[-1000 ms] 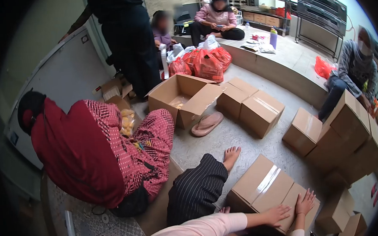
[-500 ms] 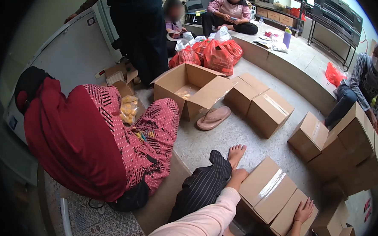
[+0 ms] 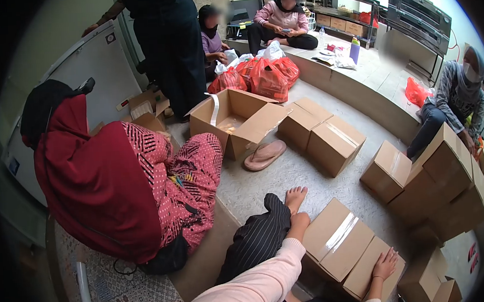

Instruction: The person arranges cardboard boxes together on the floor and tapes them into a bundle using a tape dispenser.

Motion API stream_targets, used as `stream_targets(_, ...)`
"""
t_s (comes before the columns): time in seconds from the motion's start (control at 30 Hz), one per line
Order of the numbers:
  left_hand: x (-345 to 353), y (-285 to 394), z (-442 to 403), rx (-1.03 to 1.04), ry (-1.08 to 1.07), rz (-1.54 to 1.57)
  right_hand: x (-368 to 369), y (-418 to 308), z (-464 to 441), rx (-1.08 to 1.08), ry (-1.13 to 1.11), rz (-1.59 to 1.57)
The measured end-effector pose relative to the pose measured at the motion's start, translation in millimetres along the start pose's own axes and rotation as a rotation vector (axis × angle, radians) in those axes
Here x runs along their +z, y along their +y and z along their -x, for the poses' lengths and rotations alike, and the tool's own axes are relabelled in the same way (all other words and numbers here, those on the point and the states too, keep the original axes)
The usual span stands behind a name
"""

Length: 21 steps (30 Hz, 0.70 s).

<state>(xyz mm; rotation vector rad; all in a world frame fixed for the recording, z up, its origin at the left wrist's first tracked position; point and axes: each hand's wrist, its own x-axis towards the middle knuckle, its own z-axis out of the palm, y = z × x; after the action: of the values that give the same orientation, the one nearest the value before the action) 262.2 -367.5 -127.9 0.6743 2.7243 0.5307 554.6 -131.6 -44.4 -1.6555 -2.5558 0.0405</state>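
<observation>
A closed cardboard box (image 3: pixel 338 234) with a strip of clear tape across its top lies in front of me. My left hand (image 3: pixel 299 223) bends down against its far left edge, and its fingers are hidden from view. Flat on the box's near right end rests my right hand (image 3: pixel 385 264), fingers stretched out and slightly apart. My bare foot (image 3: pixel 295 198) is just beyond the left hand.
An open carton (image 3: pixel 234 112), a pink sandal (image 3: pixel 265 154) and more taped boxes (image 3: pixel 336 145) stand ahead. Stacked boxes (image 3: pixel 441 184) are at right, beside a seated person. Another person in a red covering (image 3: pixel 98 180) sits at left. Red bags (image 3: pixel 268 79) lie behind.
My hands stay on the box. The person in red has raised and turned their head; the bag of yellow pieces beside them is no longer visible. A white strip now shows at the open carton.
</observation>
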Motion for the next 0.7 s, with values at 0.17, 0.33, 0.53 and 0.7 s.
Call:
stream_targets(0.17,-3.9,2.4,6.2,0.012,0.12,0.06,-4.6,-53.7,26.9,0.426,-0.157,0.055)
stream_targets(0.33,31.5,-13.9,-4.4,0.007,0.222,0.061,-117.4,-293.2,154.0,-0.864,-0.451,-0.906)
stream_targets(0.53,15.1,-14.7,-13.0,-0.023,0.211,0.055,-257.7,-336.8,160.4,-1.39,0.24,-1.065)
stream_targets(0.7,17.4,-9.7,-5.1,-0.034,0.165,0.07,-55.9,-257.0,65.5,-0.725,-0.006,-0.746)
